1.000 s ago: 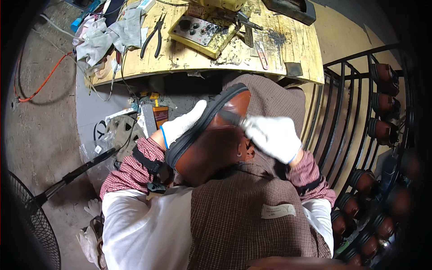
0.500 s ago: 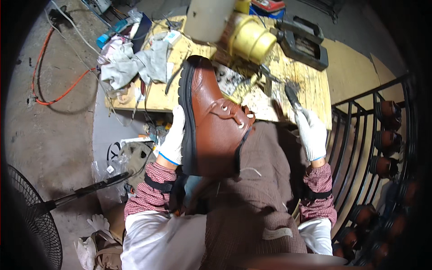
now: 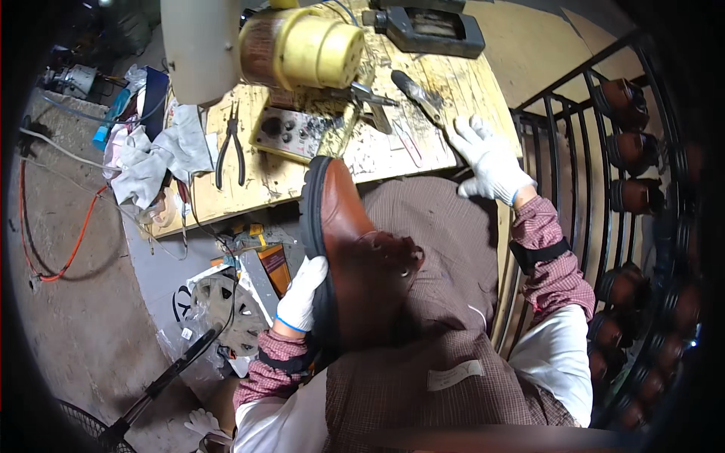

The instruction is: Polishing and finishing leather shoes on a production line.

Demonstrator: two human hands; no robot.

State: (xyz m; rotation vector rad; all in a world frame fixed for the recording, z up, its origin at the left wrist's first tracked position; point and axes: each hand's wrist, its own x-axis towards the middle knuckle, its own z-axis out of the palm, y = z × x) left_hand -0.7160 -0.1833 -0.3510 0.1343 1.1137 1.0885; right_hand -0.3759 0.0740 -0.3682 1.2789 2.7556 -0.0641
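Note:
A brown leather ankle boot [image 3: 349, 208] with a thick black ridged sole [image 3: 312, 208] rests on my lap, toe toward the workbench. My left hand [image 3: 302, 294], in a white glove, grips it along the sole; the fingers beneath are partly hidden. Over the bench's front right edge, my gloved right hand [image 3: 489, 162] is open with fingers spread. Beside its fingertips lies a long tool with a broad dark end [image 3: 411, 90]; its near end runs toward the hand, and its exact kind is unclear.
On the wooden bench [image 3: 215, 200] are black-handled pliers [image 3: 230, 151], grey rags [image 3: 162, 155], a yellow cylindrical device [image 3: 302, 49] and a dark metal block [image 3: 434, 32]. A black rack [image 3: 563, 151] of brown boots stands at right. A fan [image 3: 83, 426] is at lower left.
My right hand has opened off the dark tool, which now lies on the bench. The boot sits lower in view, still in my left hand. The view has shifted right.

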